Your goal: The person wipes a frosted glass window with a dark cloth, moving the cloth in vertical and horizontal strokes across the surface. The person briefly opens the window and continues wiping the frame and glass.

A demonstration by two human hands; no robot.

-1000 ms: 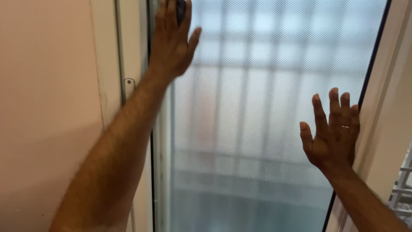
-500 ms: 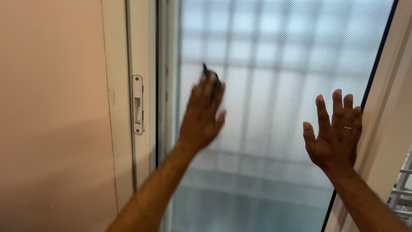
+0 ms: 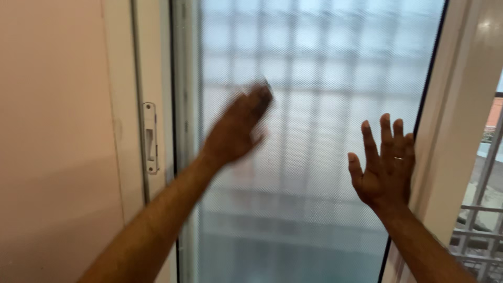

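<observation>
A tall pane of frosted, textured glass fills the middle of the view, with a blurred grid of bars showing through it. My left hand lies against the glass at mid-height and is smeared by motion. A small dark object just peeks out at its fingertips, pressed to the pane. My right hand rests flat on the glass by the pane's dark right edge, fingers spread, with a ring on one finger. It holds nothing.
A white frame with a metal latch plate runs down the pane's left side, next to a pale pink wall. On the right is a white frame post, with white outdoor bars beyond it.
My left hand swept from the pane's top left corner down to mid-height, carrying the dark object, and is still moving. My right hand kept its place on the glass.
</observation>
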